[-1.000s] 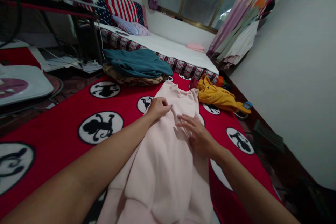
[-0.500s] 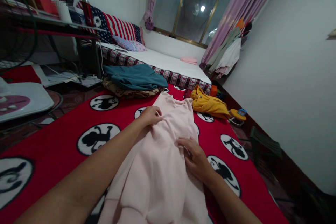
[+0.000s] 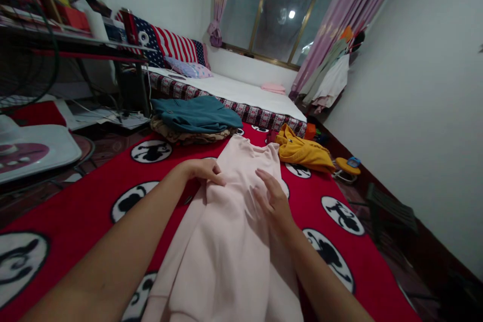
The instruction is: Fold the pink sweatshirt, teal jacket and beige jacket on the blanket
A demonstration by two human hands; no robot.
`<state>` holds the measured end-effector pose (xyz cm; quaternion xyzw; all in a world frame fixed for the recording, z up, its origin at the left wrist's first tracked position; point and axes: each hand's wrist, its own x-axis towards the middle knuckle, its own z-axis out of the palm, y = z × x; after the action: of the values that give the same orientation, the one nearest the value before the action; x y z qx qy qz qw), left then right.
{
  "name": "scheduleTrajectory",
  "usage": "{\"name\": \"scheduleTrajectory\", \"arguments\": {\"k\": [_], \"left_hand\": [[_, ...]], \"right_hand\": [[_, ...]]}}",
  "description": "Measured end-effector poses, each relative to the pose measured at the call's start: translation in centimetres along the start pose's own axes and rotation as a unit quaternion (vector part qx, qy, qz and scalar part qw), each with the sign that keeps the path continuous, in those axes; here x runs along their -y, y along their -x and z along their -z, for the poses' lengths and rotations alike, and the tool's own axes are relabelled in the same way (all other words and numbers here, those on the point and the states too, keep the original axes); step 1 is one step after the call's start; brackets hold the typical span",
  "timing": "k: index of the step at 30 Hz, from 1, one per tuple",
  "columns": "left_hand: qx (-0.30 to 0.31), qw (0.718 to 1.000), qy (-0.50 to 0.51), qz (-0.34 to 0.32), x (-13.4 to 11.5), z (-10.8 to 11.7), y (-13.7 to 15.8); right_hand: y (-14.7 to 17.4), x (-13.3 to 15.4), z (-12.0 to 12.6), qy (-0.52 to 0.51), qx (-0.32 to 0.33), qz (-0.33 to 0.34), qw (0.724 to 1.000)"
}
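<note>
A pale pink sweatshirt (image 3: 234,241) lies lengthwise before me on a red blanket (image 3: 94,186), its neck end pointing away. Folds run down its middle, and one sleeve lies along its left side. At the left edge of the chest, my left hand (image 3: 206,170) has thumb and fingers pinched on the cloth. My right hand (image 3: 274,204) is over the right half of the chest with its fingers apart; whether the fingertips touch the fabric is hard to tell.
Folded teal clothing (image 3: 198,113) tops a pile at the blanket's far left. Bunched yellow clothing (image 3: 302,150) lies beyond the sweatshirt's right shoulder. Beyond is a low bed (image 3: 234,85); a cluttered desk (image 3: 79,43) stands left, a dark folding stool (image 3: 390,209) right.
My left hand has drawn back toward me and left, pinching the sweatshirt's edge. My right hand has lifted and spread its fingers. The chest cloth is less bunched.
</note>
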<state>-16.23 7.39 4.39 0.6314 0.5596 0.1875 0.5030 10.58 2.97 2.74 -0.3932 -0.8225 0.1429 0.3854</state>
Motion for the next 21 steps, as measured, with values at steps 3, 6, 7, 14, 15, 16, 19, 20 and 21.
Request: {"name": "scheduleTrajectory", "arguments": {"k": [3, 6, 7, 14, 15, 16, 19, 20, 21], "left_hand": [[-0.138, 0.99, 0.035, 0.003, 0.3, 0.2, -1.1], [-0.299, 0.949, 0.075, -0.063, 0.4, -0.3, -3.3], [-0.323, 0.94, 0.074, -0.083, 0.4, -0.7, -4.0], [-0.353, 0.92, -0.066, -0.157, 0.1, -3.5, -6.8], [-0.357, 0.915, -0.094, -0.161, 0.1, -3.6, -6.7], [-0.363, 0.911, -0.113, -0.16, 0.2, -3.6, -6.7], [-0.392, 0.901, -0.121, -0.144, 0.4, -3.5, -6.4], [-0.399, 0.898, -0.121, -0.14, 0.5, -3.4, -6.4], [-0.401, 0.898, -0.122, -0.137, 0.5, -3.4, -6.4]], "right_hand": [[-0.3, -1.0, -1.7, 0.09, 0.096, 0.008, 0.991], [0.1, -1.5, -2.7, 0.137, 0.129, 0.017, 0.982], [0.2, -1.5, -2.8, 0.141, 0.128, 0.021, 0.982], [0.4, -1.6, -2.5, 0.123, 0.109, 0.033, 0.986], [0.4, -1.5, -2.4, 0.121, 0.109, 0.032, 0.986], [0.4, -1.5, -2.4, 0.118, 0.111, 0.032, 0.986], [0.4, -1.3, -2.0, 0.102, 0.128, 0.036, 0.986], [0.4, -1.3, -1.8, 0.092, 0.132, 0.038, 0.986], [0.5, -1.2, -1.7, 0.081, 0.134, 0.039, 0.987]]}}
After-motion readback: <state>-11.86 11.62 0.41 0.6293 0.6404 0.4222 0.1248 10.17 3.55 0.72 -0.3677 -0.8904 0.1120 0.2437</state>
